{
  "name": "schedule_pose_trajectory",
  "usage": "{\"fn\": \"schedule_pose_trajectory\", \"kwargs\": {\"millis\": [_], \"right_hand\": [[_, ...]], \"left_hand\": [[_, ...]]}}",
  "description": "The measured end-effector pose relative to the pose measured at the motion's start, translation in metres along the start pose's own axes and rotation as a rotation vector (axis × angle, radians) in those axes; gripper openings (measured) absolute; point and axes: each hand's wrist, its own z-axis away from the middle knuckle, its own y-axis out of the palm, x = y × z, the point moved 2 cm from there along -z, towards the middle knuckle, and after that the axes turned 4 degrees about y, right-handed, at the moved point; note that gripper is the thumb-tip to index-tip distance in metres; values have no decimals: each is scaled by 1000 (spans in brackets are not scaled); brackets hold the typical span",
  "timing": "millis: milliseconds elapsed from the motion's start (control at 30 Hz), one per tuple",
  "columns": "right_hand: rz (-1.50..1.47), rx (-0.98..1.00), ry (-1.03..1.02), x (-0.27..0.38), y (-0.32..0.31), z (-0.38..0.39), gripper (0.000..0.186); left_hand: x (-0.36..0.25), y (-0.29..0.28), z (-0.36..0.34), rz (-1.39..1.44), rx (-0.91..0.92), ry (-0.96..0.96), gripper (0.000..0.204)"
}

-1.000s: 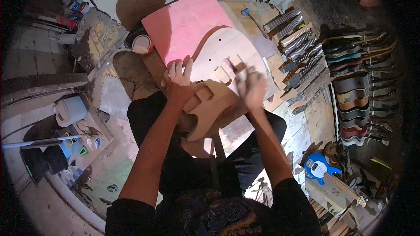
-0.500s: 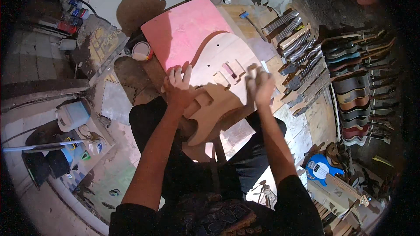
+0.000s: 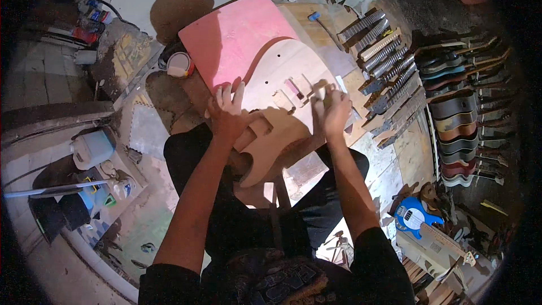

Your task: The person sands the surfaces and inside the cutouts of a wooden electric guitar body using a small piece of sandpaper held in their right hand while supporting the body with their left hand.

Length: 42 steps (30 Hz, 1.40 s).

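Note:
An unpainted electric guitar body [image 3: 302, 62], pale wood with cut-out cavities and small holes, lies across a pink board [image 3: 243, 20] and reaches toward my lap. My left hand [image 3: 227, 116] rests at its left edge, fingers stretched and spread. On the right side of the body, my right hand [image 3: 335, 112] is closed around a small tan block [image 3: 320, 87], pressed to the wood near the rectangular cavity. The fingers partly hide the block, so its exact kind is unclear.
A round tin [image 3: 180, 64] stands left of the board. To the right lie several guitar necks [image 3: 389, 59] and a blue-headed hammer [image 3: 314, 17]. Guitar bodies hang on a rack [image 3: 454, 118] at far right; a blue guitar [image 3: 415, 217] sits lower right.
My right hand, blurred before, has shifted slightly left with the block over the wood. The left hand keeps its place on the body's edge. The whole view has shifted slightly.

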Motion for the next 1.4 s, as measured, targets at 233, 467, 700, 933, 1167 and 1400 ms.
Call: {"fn": "schedule_pose_trajectory", "kwargs": {"millis": [233, 467, 700, 933, 1167, 1400], "right_hand": [[-39, 420, -201, 90, 23, 171, 32], [-182, 23, -177, 14, -9, 17, 37], [50, 397, -328, 120, -8, 128, 26], [-264, 68, -88, 3, 4, 15, 30], [-39, 280, -63, -8, 78, 147, 57], [-68, 0, -44, -10, -24, -12, 44]], "left_hand": [[0, 12, 4, -8, 46, -27, 104], [5, 14, 4, 78, -10, -8, 101], [5, 16, 5, 17, 49, -25, 100], [3, 7, 3, 7, 66, -33, 105], [-15, 5, -6, -24, 33, 39, 107], [-6, 1, -2, 12, 178, -101, 107]]}}
